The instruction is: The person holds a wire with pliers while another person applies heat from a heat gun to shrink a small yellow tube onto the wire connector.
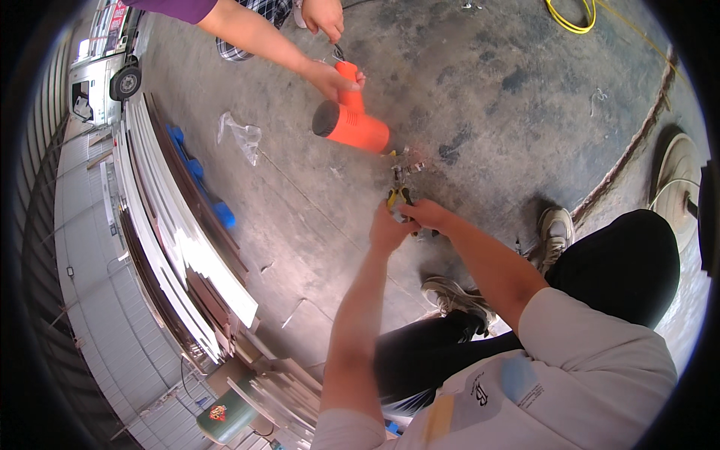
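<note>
My left hand (388, 229) and my right hand (427, 214) are close together, both closed around the yellow-and-black handles of pliers (391, 198). Whether this is one pair or two I cannot tell. Just beyond the handles are small shiny metal parts (405, 171), too small to make out. Another person's hand (330, 79) grips an orange heat gun (364, 129) with a black rear end. Its front end points toward the metal parts from the upper left. That person's other hand (322, 16) is near the gun's cord.
Long white and brown strips (180, 225) lie stacked at the left, with blue pieces (196, 169) alongside. Clear plastic film (244, 136) lies on the concrete floor. A yellow hose (574, 26) is coiled at the far right, and a round base (677, 174) stands at right.
</note>
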A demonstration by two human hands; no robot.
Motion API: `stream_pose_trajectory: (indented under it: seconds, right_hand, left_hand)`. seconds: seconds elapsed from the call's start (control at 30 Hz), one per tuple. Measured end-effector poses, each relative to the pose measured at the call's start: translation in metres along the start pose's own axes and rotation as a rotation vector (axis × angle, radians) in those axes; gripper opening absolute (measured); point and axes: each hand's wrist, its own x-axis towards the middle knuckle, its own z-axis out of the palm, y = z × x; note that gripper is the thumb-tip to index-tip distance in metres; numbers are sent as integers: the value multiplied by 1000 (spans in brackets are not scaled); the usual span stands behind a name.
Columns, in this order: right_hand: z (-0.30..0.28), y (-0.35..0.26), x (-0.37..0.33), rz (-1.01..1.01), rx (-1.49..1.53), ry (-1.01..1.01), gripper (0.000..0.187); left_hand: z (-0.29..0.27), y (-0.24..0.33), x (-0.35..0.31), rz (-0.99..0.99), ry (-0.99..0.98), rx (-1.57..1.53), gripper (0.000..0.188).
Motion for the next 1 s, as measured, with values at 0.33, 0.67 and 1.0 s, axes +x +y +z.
stream_pose_trajectory:
  seconds: [0.33, 0.67, 1.0]
  right_hand:
    - [34, -31, -14, 223, 435, 219, 73]
    - [39, -8, -10, 66, 540, 330, 49]
    - [49, -5, -24, -278, 515, 240, 37]
  left_hand:
    - [11, 78, -56, 98, 373, 853, 59]
    - [8, 73, -72, 180, 301, 395, 77]
    - [-33, 46, -61, -123, -332, -607, 60]
